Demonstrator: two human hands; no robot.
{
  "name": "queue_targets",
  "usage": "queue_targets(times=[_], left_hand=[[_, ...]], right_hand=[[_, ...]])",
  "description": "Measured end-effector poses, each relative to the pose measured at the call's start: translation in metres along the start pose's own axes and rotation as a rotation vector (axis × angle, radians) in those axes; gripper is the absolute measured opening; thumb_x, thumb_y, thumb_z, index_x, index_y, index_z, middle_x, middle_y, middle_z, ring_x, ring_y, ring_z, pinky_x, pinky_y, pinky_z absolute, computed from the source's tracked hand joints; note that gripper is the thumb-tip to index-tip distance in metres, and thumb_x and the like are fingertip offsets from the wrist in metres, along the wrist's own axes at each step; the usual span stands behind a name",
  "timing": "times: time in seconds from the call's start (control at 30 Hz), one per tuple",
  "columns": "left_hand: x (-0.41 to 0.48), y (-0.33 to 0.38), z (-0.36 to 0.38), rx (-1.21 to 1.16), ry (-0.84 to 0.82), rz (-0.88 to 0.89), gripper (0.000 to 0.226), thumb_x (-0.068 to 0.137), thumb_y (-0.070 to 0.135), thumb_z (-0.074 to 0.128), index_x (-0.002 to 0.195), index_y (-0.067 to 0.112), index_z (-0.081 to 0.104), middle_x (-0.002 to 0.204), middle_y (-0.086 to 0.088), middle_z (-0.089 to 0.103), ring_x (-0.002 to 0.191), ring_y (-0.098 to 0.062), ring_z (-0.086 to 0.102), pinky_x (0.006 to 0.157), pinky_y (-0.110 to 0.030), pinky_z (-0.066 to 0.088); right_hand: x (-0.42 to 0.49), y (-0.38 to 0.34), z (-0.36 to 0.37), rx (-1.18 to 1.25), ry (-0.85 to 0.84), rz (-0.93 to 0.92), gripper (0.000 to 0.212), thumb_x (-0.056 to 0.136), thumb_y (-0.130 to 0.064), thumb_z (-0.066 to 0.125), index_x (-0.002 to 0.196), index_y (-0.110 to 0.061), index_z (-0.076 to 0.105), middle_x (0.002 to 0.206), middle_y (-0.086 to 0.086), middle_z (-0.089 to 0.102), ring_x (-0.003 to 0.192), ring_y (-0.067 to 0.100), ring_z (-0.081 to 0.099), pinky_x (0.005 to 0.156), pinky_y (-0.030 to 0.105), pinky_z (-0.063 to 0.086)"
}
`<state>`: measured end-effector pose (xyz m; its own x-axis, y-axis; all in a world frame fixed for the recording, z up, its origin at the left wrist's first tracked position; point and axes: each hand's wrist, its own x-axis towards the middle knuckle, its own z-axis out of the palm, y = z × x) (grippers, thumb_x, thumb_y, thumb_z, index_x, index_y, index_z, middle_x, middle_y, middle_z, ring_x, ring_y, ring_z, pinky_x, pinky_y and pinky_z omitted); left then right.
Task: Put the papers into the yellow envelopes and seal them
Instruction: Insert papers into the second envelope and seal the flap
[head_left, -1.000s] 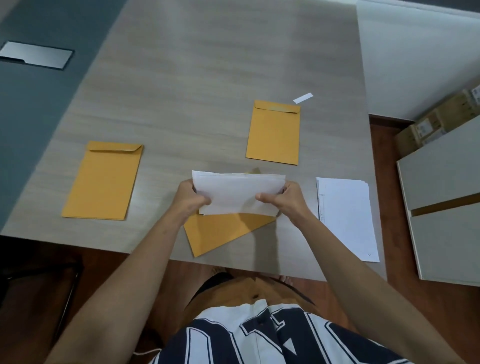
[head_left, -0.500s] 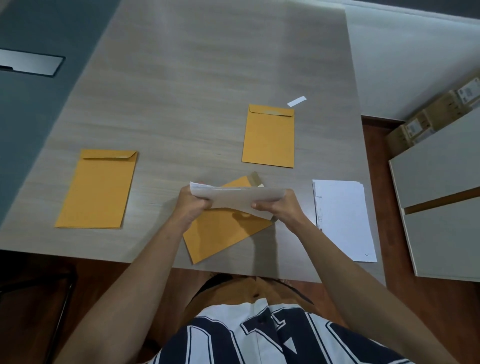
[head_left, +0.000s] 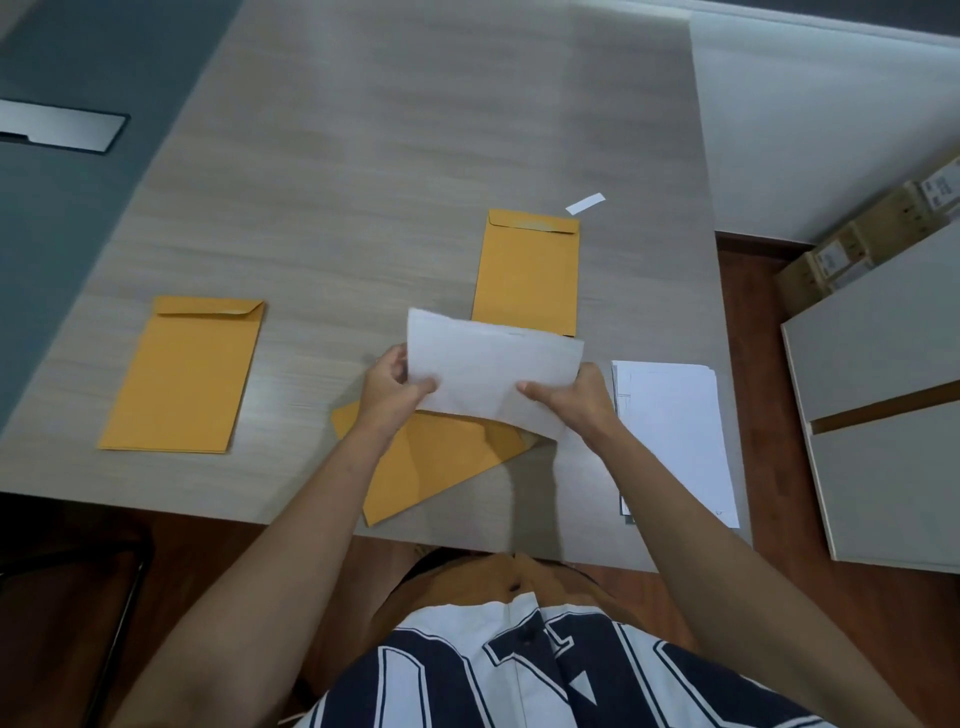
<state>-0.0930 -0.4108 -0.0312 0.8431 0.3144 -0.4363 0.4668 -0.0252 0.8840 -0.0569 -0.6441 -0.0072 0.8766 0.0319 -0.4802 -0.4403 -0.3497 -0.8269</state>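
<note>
I hold a folded white paper (head_left: 488, 371) above the table with both hands. My left hand (head_left: 389, 387) pinches its left edge and my right hand (head_left: 569, 400) pinches its lower right part. Under it a yellow envelope (head_left: 436, 467) lies slanted at the table's near edge, its top end hidden by the paper. A second yellow envelope (head_left: 527, 273) lies flat just beyond the paper, flap folded down. A third yellow envelope (head_left: 184, 374) lies at the left. A stack of white papers (head_left: 675, 431) rests to the right of my right hand.
A small white strip (head_left: 585, 203) lies beyond the far envelope. The wooden table (head_left: 389, 156) ends at the right near a white cabinet (head_left: 883, 415) and cardboard boxes (head_left: 872, 234). A grey panel (head_left: 52, 208) borders the table's left side.
The paper was tipped down nearly flat over the slanted envelope half a second ago; now it is raised and faces me again, its top edge over the far envelope's bottom.
</note>
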Motion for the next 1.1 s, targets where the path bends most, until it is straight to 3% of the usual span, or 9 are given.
queue_targets(times=[0.1, 0.27, 0.33, 0.4, 0.53, 0.67, 0.87, 1.0, 1.1], left_hand=[[0.001, -0.002, 0.020, 0.190, 0.122, 0.011, 0.058, 0.078, 0.016, 0.076, 0.131, 0.015, 0.052, 0.127, 0.005, 0.055, 0.117, -0.012, 0.054, 0.096, -0.027, 0.045], [-0.013, -0.012, 0.064, 0.666, 0.130, 0.125, 0.019, 0.081, 0.023, 0.067, 0.095, 0.019, 0.055, 0.102, 0.005, 0.048, 0.102, -0.019, 0.053, 0.074, -0.029, 0.041], [-0.016, -0.018, 0.080, 0.801, 0.049, 0.012, 0.026, 0.083, 0.032, 0.066, 0.099, 0.015, 0.055, 0.106, 0.000, 0.050, 0.104, -0.023, 0.052, 0.075, -0.034, 0.045], [-0.016, -0.025, 0.091, 0.871, 0.019, -0.071, 0.041, 0.081, 0.041, 0.065, 0.108, 0.011, 0.055, 0.117, -0.008, 0.053, 0.112, -0.028, 0.050, 0.089, -0.041, 0.047], [-0.017, -0.030, 0.102, 0.983, 0.074, -0.099, 0.071, 0.076, 0.060, 0.065, 0.125, 0.010, 0.052, 0.130, -0.012, 0.050, 0.125, -0.030, 0.043, 0.106, -0.038, 0.035], [-0.014, -0.026, 0.106, 0.989, 0.092, -0.144, 0.083, 0.072, 0.065, 0.066, 0.130, 0.008, 0.049, 0.134, -0.012, 0.049, 0.128, -0.030, 0.041, 0.108, -0.038, 0.033], [-0.012, -0.021, 0.105, 0.938, 0.094, -0.188, 0.081, 0.070, 0.062, 0.067, 0.128, 0.008, 0.051, 0.134, -0.011, 0.050, 0.129, -0.031, 0.041, 0.105, -0.042, 0.038], [-0.013, -0.023, 0.102, 0.915, 0.078, -0.171, 0.074, 0.070, 0.063, 0.063, 0.121, 0.010, 0.054, 0.128, -0.008, 0.052, 0.126, -0.031, 0.042, 0.101, -0.045, 0.040], [-0.015, -0.025, 0.098, 0.875, 0.074, -0.136, 0.067, 0.070, 0.063, 0.062, 0.112, 0.011, 0.057, 0.119, -0.006, 0.054, 0.119, -0.029, 0.045, 0.099, -0.046, 0.041]], right_hand=[[0.007, 0.001, -0.030, -0.081, 0.051, 0.032, 0.055, 0.064, -0.030, 0.090, 0.108, -0.006, 0.070, 0.103, 0.005, 0.073, 0.093, 0.020, 0.070, 0.083, 0.040, 0.059], [0.007, 0.004, -0.081, -0.188, 0.103, 0.014, 0.046, 0.070, -0.019, 0.086, 0.109, -0.003, 0.069, 0.104, 0.007, 0.072, 0.093, 0.023, 0.069, 0.082, 0.038, 0.058], [0.003, 0.004, -0.096, -0.253, 0.109, -0.015, 0.041, 0.073, -0.019, 0.084, 0.107, -0.003, 0.068, 0.102, 0.007, 0.070, 0.090, 0.023, 0.067, 0.078, 0.036, 0.056], [0.000, 0.004, -0.104, -0.323, 0.110, -0.040, 0.037, 0.075, -0.020, 0.083, 0.105, -0.004, 0.068, 0.097, 0.005, 0.067, 0.085, 0.021, 0.064, 0.073, 0.032, 0.053], [-0.004, 0.000, -0.111, -0.431, 0.144, -0.098, 0.029, 0.076, -0.020, 0.080, 0.094, 0.001, 0.071, 0.085, 0.006, 0.065, 0.076, 0.021, 0.061, 0.065, 0.029, 0.051], [-0.005, -0.003, -0.109, -0.442, 0.139, -0.134, 0.025, 0.076, -0.019, 0.077, 0.087, 0.002, 0.072, 0.083, 0.010, 0.071, 0.071, 0.023, 0.065, 0.061, 0.032, 0.053], [-0.003, -0.007, -0.105, -0.454, 0.076, -0.130, 0.015, 0.077, -0.018, 0.077, 0.076, -0.007, 0.067, 0.075, 0.004, 0.066, 0.070, 0.023, 0.064, 0.052, 0.024, 0.045], [0.002, -0.009, -0.103, -0.441, -0.008, -0.092, 0.013, 0.076, -0.015, 0.077, 0.080, -0.013, 0.065, 0.080, 0.002, 0.064, 0.075, 0.020, 0.062, 0.061, 0.025, 0.046], [0.011, -0.006, -0.100, -0.399, -0.072, -0.018, 0.016, 0.073, -0.013, 0.078, 0.086, -0.009, 0.069, 0.088, 0.004, 0.069, 0.083, 0.022, 0.065, 0.072, 0.035, 0.056]])
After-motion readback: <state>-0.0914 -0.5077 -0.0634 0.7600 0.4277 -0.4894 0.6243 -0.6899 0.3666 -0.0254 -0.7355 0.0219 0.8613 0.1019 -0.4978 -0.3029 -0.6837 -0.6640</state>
